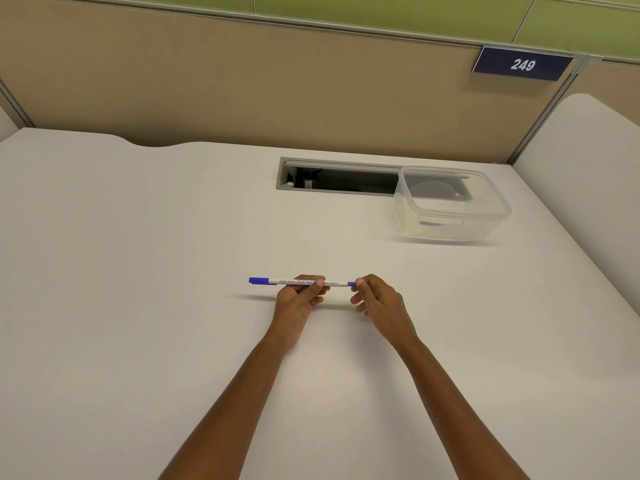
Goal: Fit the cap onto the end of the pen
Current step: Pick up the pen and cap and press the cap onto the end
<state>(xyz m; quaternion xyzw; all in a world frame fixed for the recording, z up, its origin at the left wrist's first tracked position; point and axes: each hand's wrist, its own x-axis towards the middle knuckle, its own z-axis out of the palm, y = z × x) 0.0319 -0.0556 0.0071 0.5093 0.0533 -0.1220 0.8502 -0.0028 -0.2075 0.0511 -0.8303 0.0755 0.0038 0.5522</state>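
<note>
Head view: left hand (298, 301) grips the slim white plastic pen (294, 281) mid-barrel; right hand (379, 303) pinches a small blue piece (351, 284) at its end, perhaps the cap. Push straight along the barrel.

Pen (298, 282) print too small to read; right end partly hidden by right hand (375, 299); container (408, 216) contents blurred.

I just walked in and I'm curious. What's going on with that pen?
A person holds a pen level above the desk. The left hand grips its middle, and the right hand pinches its blue right end. A blue cap sits on the pen's left end. A clear box stands farther back on the right.
</note>
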